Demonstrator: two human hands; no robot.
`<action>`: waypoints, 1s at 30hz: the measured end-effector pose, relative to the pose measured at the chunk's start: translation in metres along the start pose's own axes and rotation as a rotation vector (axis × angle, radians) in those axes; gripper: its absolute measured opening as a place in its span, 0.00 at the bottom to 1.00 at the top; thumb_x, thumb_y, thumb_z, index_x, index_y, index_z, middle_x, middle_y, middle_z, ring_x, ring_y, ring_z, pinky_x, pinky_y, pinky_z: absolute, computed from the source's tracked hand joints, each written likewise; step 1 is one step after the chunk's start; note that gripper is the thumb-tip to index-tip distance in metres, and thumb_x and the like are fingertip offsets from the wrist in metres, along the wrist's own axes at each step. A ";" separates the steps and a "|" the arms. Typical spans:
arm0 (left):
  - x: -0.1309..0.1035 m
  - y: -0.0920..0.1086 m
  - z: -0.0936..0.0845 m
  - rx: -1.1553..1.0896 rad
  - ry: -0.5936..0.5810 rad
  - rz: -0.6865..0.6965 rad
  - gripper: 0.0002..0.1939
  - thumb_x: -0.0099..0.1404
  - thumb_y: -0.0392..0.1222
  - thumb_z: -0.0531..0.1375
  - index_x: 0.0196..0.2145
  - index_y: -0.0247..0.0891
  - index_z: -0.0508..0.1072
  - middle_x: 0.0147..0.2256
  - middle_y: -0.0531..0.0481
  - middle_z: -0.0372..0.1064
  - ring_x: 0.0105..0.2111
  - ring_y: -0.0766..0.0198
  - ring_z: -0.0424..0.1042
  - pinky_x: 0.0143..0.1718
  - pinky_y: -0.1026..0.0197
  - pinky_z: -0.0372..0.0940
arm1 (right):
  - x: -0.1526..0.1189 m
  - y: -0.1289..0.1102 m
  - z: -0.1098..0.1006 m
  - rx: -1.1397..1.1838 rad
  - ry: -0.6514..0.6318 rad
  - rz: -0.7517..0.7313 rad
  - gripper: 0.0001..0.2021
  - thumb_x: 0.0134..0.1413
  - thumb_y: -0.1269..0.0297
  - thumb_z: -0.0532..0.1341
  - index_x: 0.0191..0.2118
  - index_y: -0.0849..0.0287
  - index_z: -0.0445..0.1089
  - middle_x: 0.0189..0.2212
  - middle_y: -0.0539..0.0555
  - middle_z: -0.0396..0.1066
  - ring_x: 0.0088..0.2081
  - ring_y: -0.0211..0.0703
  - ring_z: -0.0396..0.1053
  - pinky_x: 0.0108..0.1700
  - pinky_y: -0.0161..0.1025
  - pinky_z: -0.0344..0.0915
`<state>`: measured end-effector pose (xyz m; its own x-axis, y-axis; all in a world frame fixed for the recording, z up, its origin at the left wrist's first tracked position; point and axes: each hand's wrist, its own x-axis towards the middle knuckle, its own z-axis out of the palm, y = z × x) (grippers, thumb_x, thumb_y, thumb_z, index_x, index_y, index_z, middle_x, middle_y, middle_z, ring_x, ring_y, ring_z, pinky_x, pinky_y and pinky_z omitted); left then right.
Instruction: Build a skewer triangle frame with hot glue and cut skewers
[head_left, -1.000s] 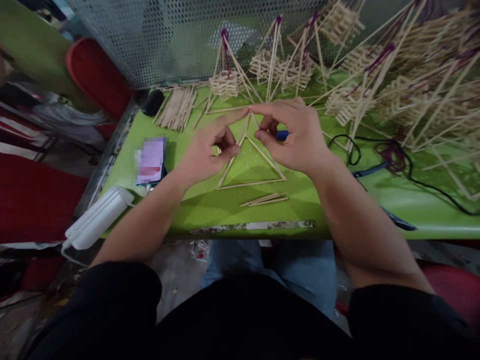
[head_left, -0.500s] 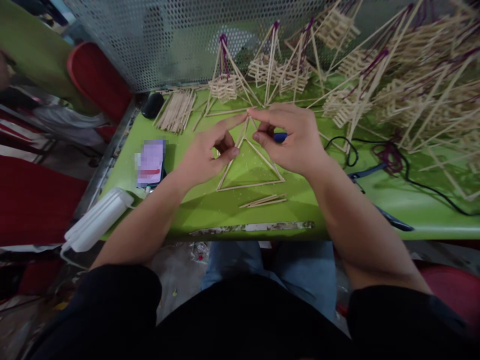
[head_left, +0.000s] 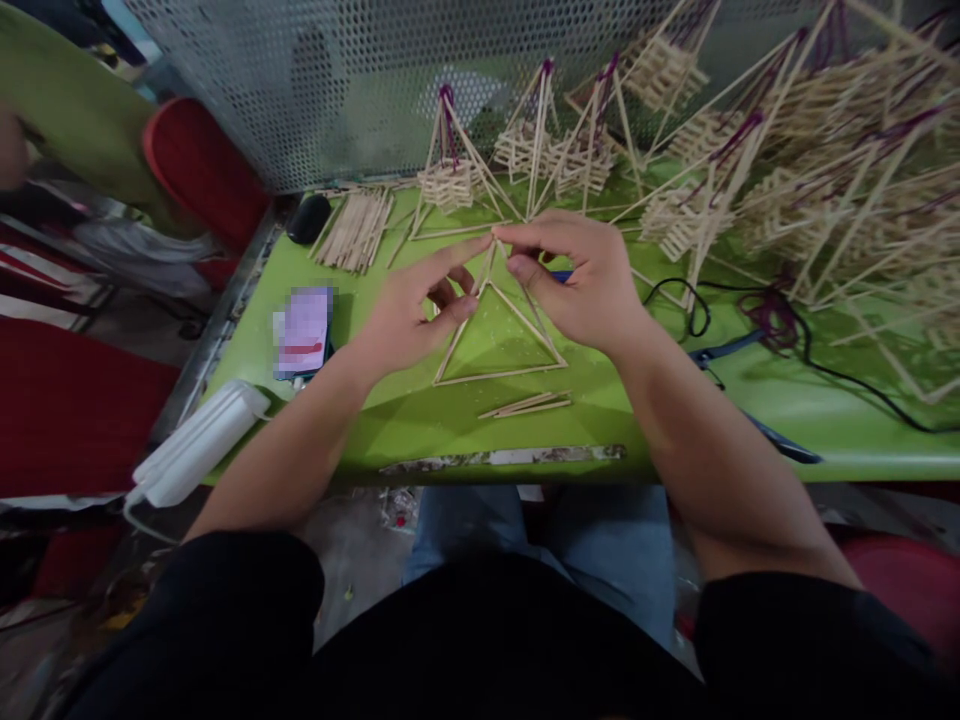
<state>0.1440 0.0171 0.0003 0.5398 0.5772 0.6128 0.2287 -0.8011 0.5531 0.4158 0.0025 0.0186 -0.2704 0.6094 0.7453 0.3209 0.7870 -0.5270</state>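
Observation:
A pyramid-like frame of thin wooden sticks (head_left: 501, 377) stands on the green table with its peak pointing up. My left hand (head_left: 401, 315) is closed on one leaning stick between thumb and fingers, its index finger stretched to the peak. From the other side, my right hand (head_left: 589, 275) grips the frame near the top, index fingertip at the peak and thumb lower on a stick. Both index fingertips meet there and cover the joint. Partly behind my right hand lies a blue object (head_left: 559, 275). Several loose sticks (head_left: 531, 404) lie in front of the frame.
Finished-looking stick pyramids with purple thread (head_left: 448, 180) crowd the back and right. At left are a stick bundle (head_left: 356, 230), a black mouse-like object (head_left: 307, 218), a phone (head_left: 304, 335) and a white device (head_left: 199, 440). Pliers-like tool (head_left: 727, 348) and black cord (head_left: 806, 350) lie right.
My right thumb and fingers have drawn a little closer together near the peak. My left hand keeps its hold. The whole view has shifted slightly.

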 end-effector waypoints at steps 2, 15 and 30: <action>0.001 0.000 0.000 -0.042 0.005 -0.015 0.31 0.78 0.48 0.71 0.74 0.57 0.74 0.47 0.48 0.80 0.40 0.60 0.81 0.40 0.58 0.79 | 0.000 0.001 0.002 0.019 0.008 0.018 0.14 0.78 0.52 0.67 0.59 0.45 0.87 0.41 0.55 0.83 0.42 0.50 0.77 0.46 0.51 0.78; 0.003 0.008 0.003 -0.160 0.040 -0.099 0.25 0.74 0.54 0.75 0.65 0.50 0.82 0.46 0.47 0.83 0.38 0.61 0.82 0.38 0.59 0.78 | -0.002 0.008 0.003 0.022 0.003 0.006 0.15 0.76 0.56 0.67 0.61 0.46 0.85 0.42 0.54 0.82 0.42 0.49 0.77 0.44 0.50 0.74; 0.006 -0.007 -0.005 -0.186 0.270 -0.303 0.26 0.74 0.68 0.73 0.36 0.42 0.75 0.30 0.50 0.78 0.28 0.63 0.78 0.29 0.60 0.72 | -0.004 0.006 -0.001 0.040 -0.023 -0.017 0.16 0.74 0.59 0.68 0.62 0.45 0.83 0.44 0.54 0.81 0.44 0.51 0.78 0.48 0.54 0.77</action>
<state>0.1417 0.0270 0.0024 0.2345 0.8220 0.5190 0.1812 -0.5614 0.8074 0.4195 0.0049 0.0125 -0.2965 0.5980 0.7446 0.2800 0.7999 -0.5309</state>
